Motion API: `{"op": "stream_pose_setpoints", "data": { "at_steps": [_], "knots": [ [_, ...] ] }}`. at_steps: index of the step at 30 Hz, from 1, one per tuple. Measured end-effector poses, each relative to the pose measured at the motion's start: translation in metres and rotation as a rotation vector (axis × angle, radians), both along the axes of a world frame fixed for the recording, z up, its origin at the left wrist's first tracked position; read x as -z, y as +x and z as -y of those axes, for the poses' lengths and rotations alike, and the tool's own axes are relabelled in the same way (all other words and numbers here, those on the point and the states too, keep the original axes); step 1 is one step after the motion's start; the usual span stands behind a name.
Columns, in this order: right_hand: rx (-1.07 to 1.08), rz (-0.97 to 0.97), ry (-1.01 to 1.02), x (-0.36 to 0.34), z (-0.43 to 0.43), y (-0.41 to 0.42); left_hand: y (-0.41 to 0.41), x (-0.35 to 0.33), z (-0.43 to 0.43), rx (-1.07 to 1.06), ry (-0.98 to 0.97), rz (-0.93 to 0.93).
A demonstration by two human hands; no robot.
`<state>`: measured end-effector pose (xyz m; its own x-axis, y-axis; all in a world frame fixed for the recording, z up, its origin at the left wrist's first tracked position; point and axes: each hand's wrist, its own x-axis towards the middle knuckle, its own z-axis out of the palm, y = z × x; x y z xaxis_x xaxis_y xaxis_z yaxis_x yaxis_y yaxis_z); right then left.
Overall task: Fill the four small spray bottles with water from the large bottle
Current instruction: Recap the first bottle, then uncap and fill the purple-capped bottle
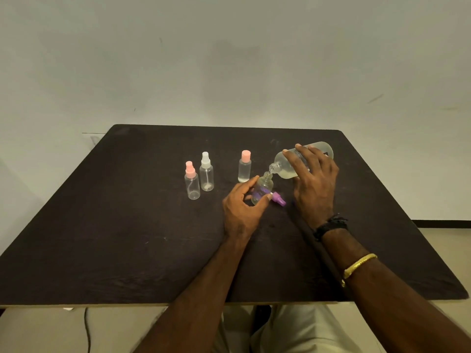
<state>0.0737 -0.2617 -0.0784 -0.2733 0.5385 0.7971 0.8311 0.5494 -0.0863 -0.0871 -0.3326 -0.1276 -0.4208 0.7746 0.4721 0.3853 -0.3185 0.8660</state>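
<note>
right grip [314, 180] tilts large bottle [283, 164]; left grip [242, 211] pinches small bottle [264, 186]

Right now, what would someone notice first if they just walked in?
The right hand tips the large bottle so its mouth points into the open small bottle, which the left hand holds, near the middle of the dark table. A purple spray cap lies beside it. Three capped bottles stand to the left.

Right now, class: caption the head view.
Right hand tilts large bottle over small bottle held by left hand.
</note>
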Motion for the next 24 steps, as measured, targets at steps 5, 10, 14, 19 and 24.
{"op": "stream_pose_setpoints", "data": {
  "at_steps": [5,10,14,19,24],
  "knots": [
    [-0.009,-0.003,-0.003,-0.0031,0.0007,0.0,0.0,0.0011,-0.0013,-0.001,-0.007,-0.001],
    [0.005,0.014,-0.002,-0.0038,-0.0013,0.001,0.0002,0.0007,-0.0013,-0.003,-0.003,0.005],
    [0.002,0.011,-0.003,-0.0042,-0.0017,0.0012,0.0005,0.0017,-0.0022,-0.01,-0.006,0.007],
    [0.001,0.009,0.011,-0.0032,-0.0022,0.0006,0.0002,0.0012,-0.0016,-0.009,-0.002,0.01],
    [0.005,0.015,0.025,-0.002,-0.0022,-0.0002,0.0001,0.0018,-0.0017,-0.014,-0.004,0.016]
  ]
}}
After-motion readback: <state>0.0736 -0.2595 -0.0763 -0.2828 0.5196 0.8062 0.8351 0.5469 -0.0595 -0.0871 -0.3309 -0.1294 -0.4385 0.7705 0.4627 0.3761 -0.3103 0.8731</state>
